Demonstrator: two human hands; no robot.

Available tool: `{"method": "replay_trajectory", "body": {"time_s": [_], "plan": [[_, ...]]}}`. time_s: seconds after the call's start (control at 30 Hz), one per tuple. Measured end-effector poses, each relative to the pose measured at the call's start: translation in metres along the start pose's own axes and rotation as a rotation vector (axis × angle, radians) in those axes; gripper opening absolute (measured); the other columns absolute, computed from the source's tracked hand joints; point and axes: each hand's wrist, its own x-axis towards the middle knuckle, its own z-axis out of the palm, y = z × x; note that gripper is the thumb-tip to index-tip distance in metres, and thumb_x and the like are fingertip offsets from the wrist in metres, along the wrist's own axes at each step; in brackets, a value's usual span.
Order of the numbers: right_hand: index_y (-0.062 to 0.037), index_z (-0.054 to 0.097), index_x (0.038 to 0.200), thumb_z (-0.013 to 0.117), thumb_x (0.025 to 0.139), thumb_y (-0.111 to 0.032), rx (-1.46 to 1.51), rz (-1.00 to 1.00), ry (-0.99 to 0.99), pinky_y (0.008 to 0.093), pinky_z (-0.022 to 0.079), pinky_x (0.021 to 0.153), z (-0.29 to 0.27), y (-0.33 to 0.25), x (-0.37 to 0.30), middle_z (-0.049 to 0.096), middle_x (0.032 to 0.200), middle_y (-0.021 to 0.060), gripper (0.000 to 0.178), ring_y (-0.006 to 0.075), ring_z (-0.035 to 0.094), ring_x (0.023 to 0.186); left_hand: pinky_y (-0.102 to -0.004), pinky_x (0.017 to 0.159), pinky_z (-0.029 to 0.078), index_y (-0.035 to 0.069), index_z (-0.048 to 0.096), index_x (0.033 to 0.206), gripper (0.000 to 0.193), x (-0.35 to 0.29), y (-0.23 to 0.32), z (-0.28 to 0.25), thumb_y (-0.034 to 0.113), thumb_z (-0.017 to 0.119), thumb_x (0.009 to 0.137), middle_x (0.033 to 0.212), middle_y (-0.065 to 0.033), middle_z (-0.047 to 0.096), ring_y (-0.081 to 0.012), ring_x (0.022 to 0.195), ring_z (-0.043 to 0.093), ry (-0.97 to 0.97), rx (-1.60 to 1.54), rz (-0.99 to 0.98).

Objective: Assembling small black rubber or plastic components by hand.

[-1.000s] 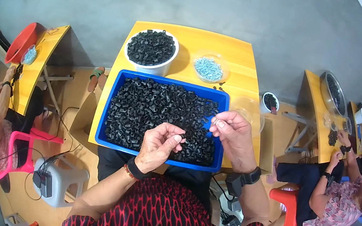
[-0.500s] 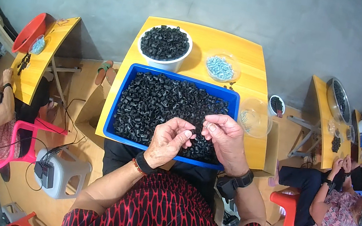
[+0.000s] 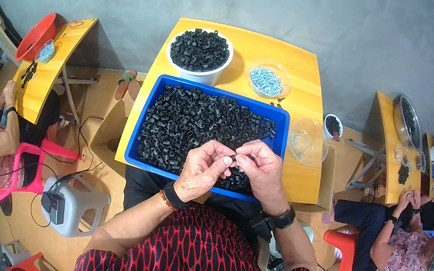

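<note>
One black part (image 3: 233,159) above a blue tray (image 3: 282,125): my left hand (image 3: 203,166) pinching it, my right hand (image 3: 263,174) touching, its grasp unclear.

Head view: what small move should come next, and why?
Probably a gentle push by the right hand toward the small dark piece: the left hand seems to pinch it, and both hands meet there over the blue tray. Anything in the right hand is hidden.

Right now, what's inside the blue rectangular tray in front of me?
The blue rectangular tray holds a heap of small black parts, with a bare blue patch toward the right. Your left hand and right hand hide some parts; the bottom beneath the heap is covered.
</note>
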Motion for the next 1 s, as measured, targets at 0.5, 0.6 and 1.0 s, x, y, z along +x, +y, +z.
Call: {"method": "replay_trajectory", "body": {"time_s": [0.5, 0.6, 1.0], "plan": [[-0.0029, 0.071, 0.098, 0.070, 0.088, -0.001, -0.344, -0.228, 0.032, 0.0239, 0.051, 0.070, 0.004, -0.011, -0.008, 0.063, 0.093, 0.0055, 0.009, 0.0107, 0.061, 0.082, -0.0234, 0.063, 0.054, -0.002, 0.059, 0.105, 0.014, 0.000, -0.001, -0.002, 0.010, 0.062, 0.098, 0.089, -0.0072, 0.067, -0.0098, 0.069, 0.062, -0.014, -0.075, -0.032], [-0.0020, 0.070, 0.097, 0.069, 0.089, 0.000, -0.316, -0.199, 0.024, 0.0238, 0.051, 0.070, 0.001, -0.008, -0.007, 0.063, 0.094, 0.0053, 0.009, 0.0104, 0.061, 0.081, -0.0233, 0.064, 0.053, -0.002, 0.059, 0.105, 0.014, 0.000, 0.000, -0.001, 0.009, 0.062, 0.098, 0.088, -0.0070, 0.067, -0.0096, 0.069, 0.061, -0.024, -0.062, -0.033], [-0.0024, 0.071, 0.099, 0.068, 0.086, 0.004, -0.376, -0.267, 0.024, 0.0263, 0.053, 0.072, 0.005, -0.011, -0.011, 0.063, 0.093, 0.0074, 0.014, 0.0149, 0.063, 0.083, -0.0220, 0.064, 0.052, -0.002, 0.060, 0.104, 0.017, 0.000, 0.000, -0.002, 0.013, 0.064, 0.098, 0.088, -0.0062, 0.067, -0.0086, 0.069, 0.060, -0.022, -0.019, -0.016]]}}
